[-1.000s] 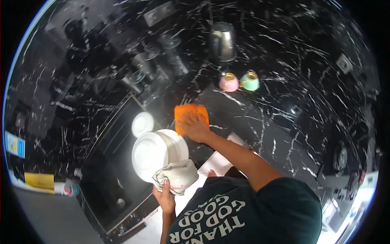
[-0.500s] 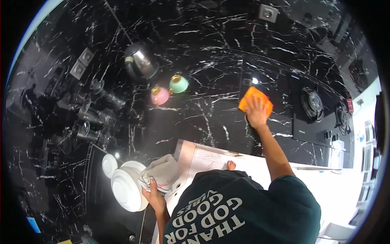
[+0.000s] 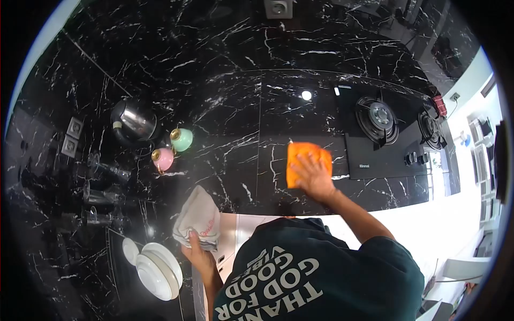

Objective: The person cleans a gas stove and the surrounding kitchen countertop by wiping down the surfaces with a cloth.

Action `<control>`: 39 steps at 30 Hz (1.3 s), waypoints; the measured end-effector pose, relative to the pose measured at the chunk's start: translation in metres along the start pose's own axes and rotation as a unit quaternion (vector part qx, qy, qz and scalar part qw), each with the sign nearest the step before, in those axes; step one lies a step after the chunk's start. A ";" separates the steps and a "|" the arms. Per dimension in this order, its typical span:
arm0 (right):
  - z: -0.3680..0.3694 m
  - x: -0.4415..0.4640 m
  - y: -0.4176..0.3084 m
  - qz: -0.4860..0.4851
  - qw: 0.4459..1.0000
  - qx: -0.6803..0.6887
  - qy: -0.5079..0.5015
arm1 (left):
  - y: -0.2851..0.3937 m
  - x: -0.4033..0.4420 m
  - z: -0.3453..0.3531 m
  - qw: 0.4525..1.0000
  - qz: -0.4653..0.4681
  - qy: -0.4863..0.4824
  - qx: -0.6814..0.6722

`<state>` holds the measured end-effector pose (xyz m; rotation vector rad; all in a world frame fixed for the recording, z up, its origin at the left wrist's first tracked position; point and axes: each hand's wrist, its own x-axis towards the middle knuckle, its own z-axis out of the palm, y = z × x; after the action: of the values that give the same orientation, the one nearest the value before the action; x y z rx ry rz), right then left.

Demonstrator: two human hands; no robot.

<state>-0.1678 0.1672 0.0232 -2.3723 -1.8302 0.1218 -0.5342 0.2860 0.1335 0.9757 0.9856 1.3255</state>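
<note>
My right hand [image 3: 313, 175] lies flat with spread fingers on an orange cloth [image 3: 296, 160], pressing it against the black marbled counter [image 3: 225, 150] near its front edge. My left hand [image 3: 199, 257] is closed around the lower end of a whitish towel [image 3: 199, 216] with red lettering. The towel sits above the counter's front edge, close to stacked white plates and bowls [image 3: 155, 275]. A pink cup [image 3: 164, 159] and a green cup [image 3: 182, 140], both with gold bases upward, stand beyond the towel.
A black gas hob [image 3: 367, 155] lies right of the orange cloth. At the back left stands a metal kettle [image 3: 138, 120]. Clear glasses [image 3: 104, 192] and a small white dish [image 3: 129, 251] are on the left. Wall sockets [image 3: 279, 8] show at the back.
The view has shifted and turned. My right hand and the orange cloth have moved toward the counter's front edge. The towel in my left hand has risen away from the plates.
</note>
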 end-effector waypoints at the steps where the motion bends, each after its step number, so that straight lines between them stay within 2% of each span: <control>1: 0.000 0.009 0.026 0.035 0.999 0.005 0.037 | -0.002 0.000 0.010 1.000 0.001 -0.003 0.000; 2: -0.001 0.019 0.050 0.069 0.995 0.010 0.073 | -0.005 -0.001 0.019 1.000 -0.003 -0.011 0.009; 5: -0.003 0.065 0.102 0.134 0.986 0.001 0.103 | -0.016 -0.003 0.042 1.000 -0.007 -0.022 0.006; 7: 0.002 0.087 0.111 0.157 0.979 -0.004 0.133 | -0.019 -0.006 0.059 0.999 0.007 -0.053 0.005; 9: 0.002 0.089 0.100 0.165 0.979 -0.010 0.121 | -0.024 -0.007 0.069 0.998 0.006 -0.055 -0.007; 12: 0.024 0.056 0.069 0.048 0.988 0.048 0.137 | -0.029 0.000 0.079 0.998 0.021 -0.055 0.007; 14: 0.007 0.023 0.044 0.019 0.978 0.175 0.116 | -0.023 0.009 0.085 0.996 0.052 -0.052 0.054; 15: 0.012 0.013 0.054 -0.043 0.972 0.175 0.151 | -0.019 0.012 0.092 0.994 0.080 -0.033 0.065; 17: -0.037 0.000 0.058 0.095 0.947 0.284 0.121 | -0.005 0.014 0.111 0.991 0.091 -0.009 0.103; 18: -0.043 -0.001 0.072 0.145 0.863 0.445 0.193 | -0.018 0.024 0.104 0.983 0.119 -0.003 0.142; 19: -0.066 -0.007 0.089 0.197 0.828 0.496 0.175 | -0.013 0.022 0.112 0.961 0.187 -0.049 0.199; 20: -0.096 -0.012 0.100 0.176 0.842 0.452 0.235 | -0.012 0.017 0.125 0.928 0.251 -0.097 0.256; 21: -0.131 -0.017 0.098 0.198 0.785 0.534 0.242 | -0.026 0.017 0.133 0.934 0.250 -0.129 0.222; 22: -0.147 -0.022 0.111 0.176 0.818 0.475 0.274 | -0.027 0.009 0.137 0.906 0.199 -0.194 0.319; 23: -0.155 -0.031 0.136 0.182 0.863 0.409 0.235 | -0.041 0.012 0.141 0.832 0.285 -0.300 0.370; 24: -0.173 -0.038 0.148 0.227 0.902 0.336 0.145 | -0.049 0.010 0.154 0.795 0.247 -0.406 0.378; 26: -0.190 -0.040 0.138 0.223 0.936 0.255 0.099 | -0.068 -0.007 0.156 0.654 0.169 -0.517 0.526; 27: -0.180 -0.041 0.142 0.168 0.967 0.140 0.134 | -0.082 -0.008 0.150 0.666 0.124 -0.543 0.497; 29: -0.164 -0.028 0.116 0.153 0.944 0.218 0.193 | -0.088 -0.002 0.142 0.689 0.141 -0.511 0.494; 30: -0.172 -0.022 0.078 0.144 0.938 0.265 0.173 | -0.088 -0.002 0.134 0.709 0.154 -0.476 0.496; 31: -0.157 -0.015 0.052 0.095 0.931 0.318 0.154 | -0.084 -0.002 0.126 0.710 0.149 -0.474 0.500; 32: -0.129 -0.006 0.033 0.043 0.918 0.370 0.138 | -0.079 -0.001 0.119 0.741 0.130 -0.444 0.487; 33: -0.091 0.008 0.025 -0.102 0.943 0.288 0.134 | -0.074 0.002 0.113 0.772 0.113 -0.411 0.472; 34: -0.076 0.014 -0.009 -0.099 0.976 0.190 0.046 | -0.069 0.006 0.108 0.802 0.098 -0.375 0.454; 36: -0.043 0.031 -0.049 -0.151 0.983 0.079 -0.062 | -0.070 0.002 0.088 0.829 0.095 -0.340 0.433; 37: -0.024 0.045 -0.059 -0.163 0.982 0.062 -0.078 | -0.072 -0.003 0.075 0.846 0.089 -0.325 0.413; 39: -0.007 0.082 -0.059 -0.150 0.988 -0.001 -0.047 | -0.068 -0.015 0.055 0.857 0.066 -0.290 0.422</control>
<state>-0.2025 0.2604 0.0421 -2.0944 -2.2050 0.1998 -0.4612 0.2703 0.0850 1.9990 1.0244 0.5678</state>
